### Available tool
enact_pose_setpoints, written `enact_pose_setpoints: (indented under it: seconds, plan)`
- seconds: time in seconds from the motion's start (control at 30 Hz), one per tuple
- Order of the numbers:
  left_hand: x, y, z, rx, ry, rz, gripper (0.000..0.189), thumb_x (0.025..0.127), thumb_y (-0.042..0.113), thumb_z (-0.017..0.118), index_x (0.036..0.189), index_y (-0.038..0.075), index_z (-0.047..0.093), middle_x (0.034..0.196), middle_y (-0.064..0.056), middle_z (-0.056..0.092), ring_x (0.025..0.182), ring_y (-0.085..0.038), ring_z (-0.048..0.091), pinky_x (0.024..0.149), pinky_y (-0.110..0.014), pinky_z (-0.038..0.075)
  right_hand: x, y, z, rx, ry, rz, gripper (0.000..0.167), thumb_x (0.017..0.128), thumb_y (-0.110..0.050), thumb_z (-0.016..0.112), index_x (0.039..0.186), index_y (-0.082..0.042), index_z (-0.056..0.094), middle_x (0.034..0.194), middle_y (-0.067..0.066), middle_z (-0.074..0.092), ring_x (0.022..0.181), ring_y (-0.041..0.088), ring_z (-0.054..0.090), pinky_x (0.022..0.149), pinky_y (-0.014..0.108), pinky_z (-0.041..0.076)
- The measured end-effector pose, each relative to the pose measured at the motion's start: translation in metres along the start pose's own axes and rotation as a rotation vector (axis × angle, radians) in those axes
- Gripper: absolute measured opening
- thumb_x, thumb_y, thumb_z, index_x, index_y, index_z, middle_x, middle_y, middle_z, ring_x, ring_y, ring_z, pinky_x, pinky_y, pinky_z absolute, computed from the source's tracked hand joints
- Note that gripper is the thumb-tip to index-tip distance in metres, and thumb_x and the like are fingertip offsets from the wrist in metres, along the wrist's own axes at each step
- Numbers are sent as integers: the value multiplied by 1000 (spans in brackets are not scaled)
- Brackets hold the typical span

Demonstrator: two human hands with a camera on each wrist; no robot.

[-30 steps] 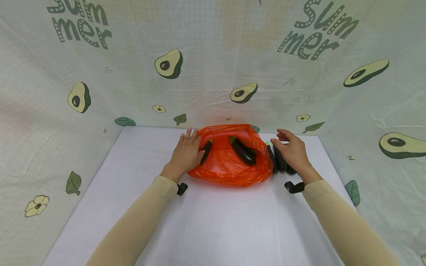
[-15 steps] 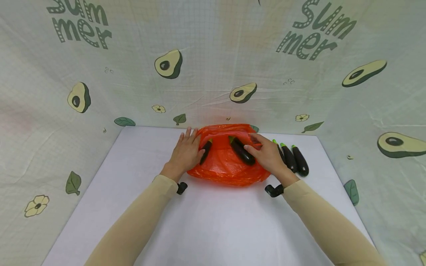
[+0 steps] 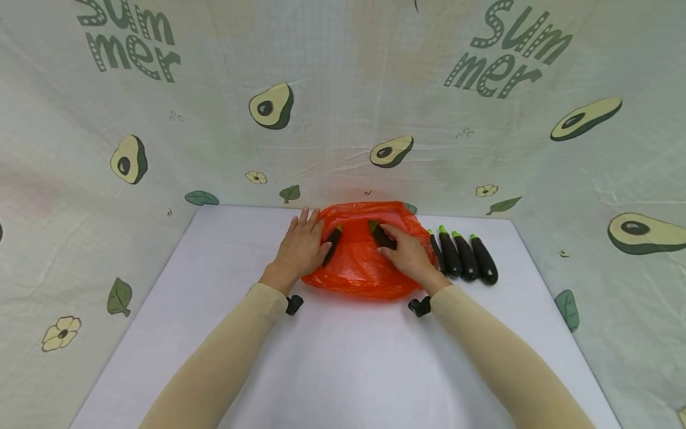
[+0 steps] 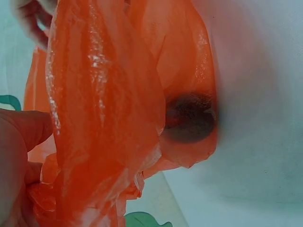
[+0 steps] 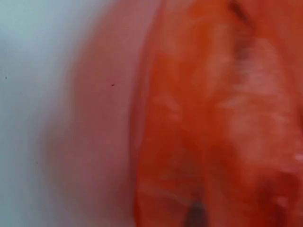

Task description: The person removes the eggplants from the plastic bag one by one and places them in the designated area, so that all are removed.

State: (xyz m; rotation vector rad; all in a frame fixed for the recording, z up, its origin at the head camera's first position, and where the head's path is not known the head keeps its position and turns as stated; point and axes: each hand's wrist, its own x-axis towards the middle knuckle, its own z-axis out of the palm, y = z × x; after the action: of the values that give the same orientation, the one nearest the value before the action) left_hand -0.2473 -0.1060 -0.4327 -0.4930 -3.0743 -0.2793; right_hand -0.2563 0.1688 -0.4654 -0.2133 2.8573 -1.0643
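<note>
A red-orange plastic bag (image 3: 354, 280) lies with its mouth spread at the back of the white table. My left hand (image 3: 297, 253) holds the bag's left edge, thumb inside the opening; the left wrist view shows crumpled plastic (image 4: 45, 189) at its fingers. A dark eggplant (image 3: 332, 245) lies inside beside that thumb. My right hand (image 3: 409, 256) reaches into the bag, thumb and fingers around another eggplant (image 3: 379, 235), whose lower end is hidden. In the left wrist view, a dark rounded end (image 4: 191, 120) shows through the plastic. The right wrist view is mostly blurred bag (image 5: 199, 118).
Several eggplants (image 3: 449, 253) stand in a row on the table, right of the bag, green stems toward the back. A printed cloth (image 3: 332, 119) hangs behind the table (image 3: 343, 363) and along its sides.
My right hand has moved left from above the row of eggplants to the eggplant inside the bag. The row is uncovered now. My left hand stays at the bag's left edge.
</note>
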Motion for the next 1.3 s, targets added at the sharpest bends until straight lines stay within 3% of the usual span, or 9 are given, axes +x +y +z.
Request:
enact_pose_setpoints:
  seconds: [0.4,0.63,0.73,0.97,1.3]
  plan:
    - [-2,1,4,-2,5,-12,74,107,42,57,166,7,29,177,-13,19,166,-34,3,134,-53,11,7,17,17,-38,-10,-3,69,101,-3,66,163,-16,38,155,14,56,140,37,55,119,56,43]
    - [-3,2,5,-8,8,-15,74,107,41,57,166,6,30,177,-13,19,166,-34,3,134,-52,8,7,18,21,0,43,-10,62,101,-8,70,158,-14,46,139,12,65,127,34,62,116,52,48]
    - [-3,2,6,-6,8,-14,74,107,41,57,166,6,30,177,-13,19,166,-34,3,134,-52,8,8,20,22,-6,58,1,62,101,-11,72,158,-13,47,140,15,64,129,35,60,118,54,46]
    - [-5,3,5,-1,9,-17,74,107,41,57,166,5,31,177,-13,19,165,-35,4,133,-53,12,9,22,26,-25,0,69,69,100,-16,74,160,-8,42,157,17,53,140,39,53,121,58,40]
    - [-4,5,4,2,15,-14,73,107,40,58,165,4,32,176,-14,20,165,-37,7,133,-54,11,10,15,31,-37,-92,110,70,97,-10,73,160,-7,42,147,20,60,126,38,59,118,58,44]
